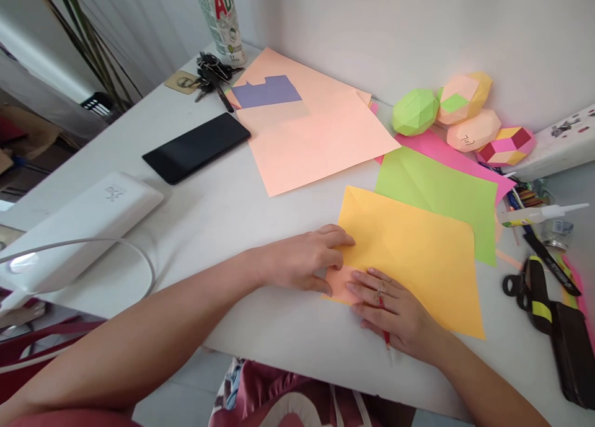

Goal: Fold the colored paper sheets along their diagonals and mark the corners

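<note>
A yellow-orange paper sheet (418,259) lies in front of me with a small peach paper piece (340,283) on its lower left corner. My left hand (311,258) rests at the sheet's left edge, fingers bent and apart. Its thumb and forefinger tips touch the left side of the peach piece; no grip shows. Lying nearly flat, my right hand (400,315) covers the piece's right end with its fingertips. A thin red pen or pencil (387,338) is tucked between the right fingers, its pale end pointing down toward the table edge.
Green (432,185) and peach sheets (311,136) lie behind. Faceted paper shapes (416,112) stand by the wall. A phone (198,147), keys (214,74), a bottle (223,24) and a white power bank (88,228) sit leftward. Scissors (518,284) and a glue bottle (542,214) are rightward.
</note>
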`<action>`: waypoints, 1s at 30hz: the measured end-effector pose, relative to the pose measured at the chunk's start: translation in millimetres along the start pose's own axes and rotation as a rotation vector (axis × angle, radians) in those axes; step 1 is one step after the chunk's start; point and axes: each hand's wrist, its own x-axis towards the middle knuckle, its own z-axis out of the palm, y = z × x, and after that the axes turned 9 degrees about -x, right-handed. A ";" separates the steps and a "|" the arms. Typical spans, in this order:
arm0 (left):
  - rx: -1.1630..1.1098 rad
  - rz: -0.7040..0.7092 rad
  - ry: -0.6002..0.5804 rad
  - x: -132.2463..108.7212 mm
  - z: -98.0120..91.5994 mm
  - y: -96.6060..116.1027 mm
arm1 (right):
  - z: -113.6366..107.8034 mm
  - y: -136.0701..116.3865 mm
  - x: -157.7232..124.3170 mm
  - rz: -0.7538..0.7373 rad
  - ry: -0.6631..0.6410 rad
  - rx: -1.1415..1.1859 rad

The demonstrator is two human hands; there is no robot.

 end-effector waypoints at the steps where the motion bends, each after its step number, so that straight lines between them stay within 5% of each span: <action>1: 0.003 0.002 0.001 0.0 0.0 -0.1 | 0.0 0.0 0.0 -0.002 0.000 0.001; 30: 0.018 0.014 -0.018 -0.2 -0.2 0.5 | -1.4 0.1 2.3 -0.020 0.006 -0.012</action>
